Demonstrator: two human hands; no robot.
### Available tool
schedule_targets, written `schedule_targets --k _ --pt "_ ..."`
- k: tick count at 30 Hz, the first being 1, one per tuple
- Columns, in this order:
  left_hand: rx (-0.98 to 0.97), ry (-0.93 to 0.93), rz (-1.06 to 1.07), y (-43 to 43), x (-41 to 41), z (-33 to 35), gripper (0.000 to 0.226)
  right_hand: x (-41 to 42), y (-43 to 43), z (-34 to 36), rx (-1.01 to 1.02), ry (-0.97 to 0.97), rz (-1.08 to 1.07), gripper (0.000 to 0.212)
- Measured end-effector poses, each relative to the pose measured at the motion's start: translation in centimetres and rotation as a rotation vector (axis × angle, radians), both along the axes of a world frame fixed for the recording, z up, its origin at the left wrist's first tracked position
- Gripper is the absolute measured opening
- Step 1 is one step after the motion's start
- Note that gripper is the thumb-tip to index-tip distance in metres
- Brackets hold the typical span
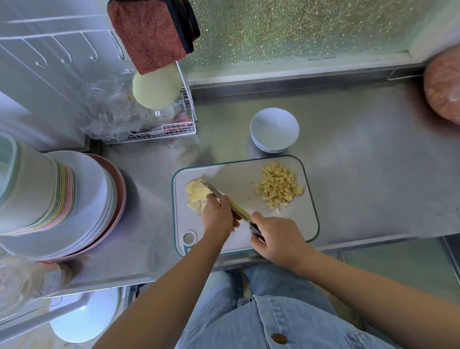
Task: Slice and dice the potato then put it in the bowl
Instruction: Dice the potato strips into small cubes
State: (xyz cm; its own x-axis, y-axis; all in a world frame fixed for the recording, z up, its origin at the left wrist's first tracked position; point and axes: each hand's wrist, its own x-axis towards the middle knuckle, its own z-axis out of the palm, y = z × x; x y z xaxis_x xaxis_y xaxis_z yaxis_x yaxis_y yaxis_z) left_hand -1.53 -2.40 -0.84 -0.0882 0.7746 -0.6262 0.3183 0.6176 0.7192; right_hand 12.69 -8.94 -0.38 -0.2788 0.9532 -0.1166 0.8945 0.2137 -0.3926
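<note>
A white cutting board (298, 224) with a green rim lies on the steel counter. Potato slices (195, 192) are stacked at its left end, and a pile of diced potato (279, 187) sits at its right end. My right hand (278, 238) grips the dark handle of a knife (224, 198), whose blade slants up-left over the slices. My left hand (217, 215) has curled fingers on some potato beside the blade; what they hold is mostly hidden. An empty white bowl (274, 128) stands just behind the board.
A tall stack of plates and bowls (55, 204) stands at the left. A wire rack (167, 129) with plastic bags and a red towel (151, 33) is at the back left. A reddish round object (447, 85) sits at the far right. The counter's front edge is right under the board.
</note>
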Motion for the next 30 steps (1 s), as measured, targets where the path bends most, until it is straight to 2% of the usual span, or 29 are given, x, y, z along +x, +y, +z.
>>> schedule_targets --k 2,5,9,14,22,26,30 --pt "0.005 0.076 -0.014 -0.2 -0.1 0.0 0.023 0.0 -0.1 0.2 -0.028 0.050 0.017 0.029" --pt "0.020 0.146 -0.022 -0.1 -0.5 0.0 0.019 0.3 0.6 0.7 -0.044 0.204 -0.101 0.040" --pt "0.036 0.152 0.001 -0.3 -0.7 0.3 0.018 -0.2 2.8 0.5 0.000 0.325 -0.161 0.013" --pt "0.040 0.171 0.011 -0.6 -1.0 0.8 0.019 -2.9 4.8 -0.4 -0.159 0.223 -0.215 0.007" --pt "0.049 0.246 0.034 -0.8 -3.0 0.9 0.023 -3.2 5.8 -2.8 -0.179 0.089 -0.278 0.009" --pt "0.084 0.313 0.062 -0.6 -4.4 0.7 0.024 -2.7 6.1 -3.2 -0.178 0.144 -0.277 0.013" --pt "0.137 0.322 0.100 0.5 -4.5 1.0 0.021 -1.8 6.3 -0.8 -0.113 0.379 -0.337 0.021"
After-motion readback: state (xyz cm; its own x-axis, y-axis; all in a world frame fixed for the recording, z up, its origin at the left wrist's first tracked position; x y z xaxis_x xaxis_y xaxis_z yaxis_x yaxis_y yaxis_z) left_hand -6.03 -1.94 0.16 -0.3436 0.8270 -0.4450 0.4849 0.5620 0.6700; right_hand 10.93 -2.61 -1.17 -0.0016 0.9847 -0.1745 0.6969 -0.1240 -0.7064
